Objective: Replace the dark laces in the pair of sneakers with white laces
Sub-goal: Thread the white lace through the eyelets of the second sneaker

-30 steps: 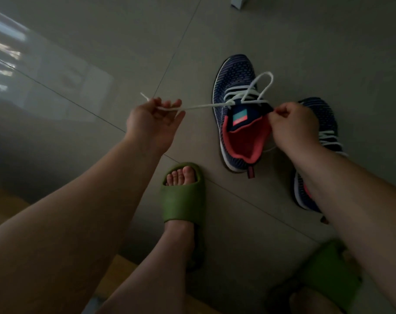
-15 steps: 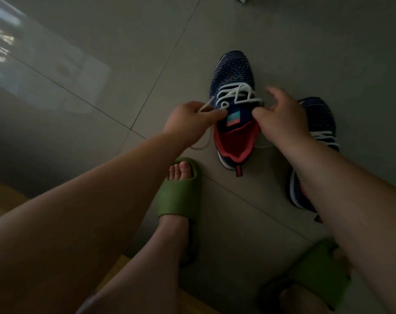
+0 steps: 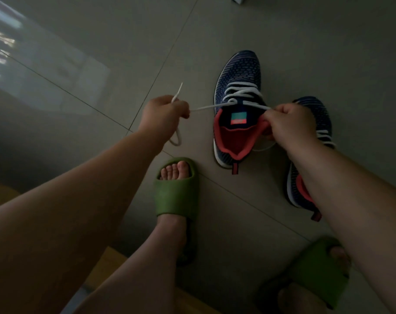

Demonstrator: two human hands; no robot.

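Two hands are pulling a white lace taut over a navy sneaker on a tiled floor.

The left hand point(image 3: 164, 114) is gripping one end of the white lace point(image 3: 215, 106) in curled fingers, out to the left of the navy sneaker point(image 3: 237, 105); the right hand point(image 3: 291, 125) is pinching the other end at the sneaker's right collar. A second sneaker point(image 3: 314, 141) is lying just right of it. Green slides point(image 3: 176, 191) are sitting nearer the person on the grey, dimly lit floor point(image 3: 283, 41).
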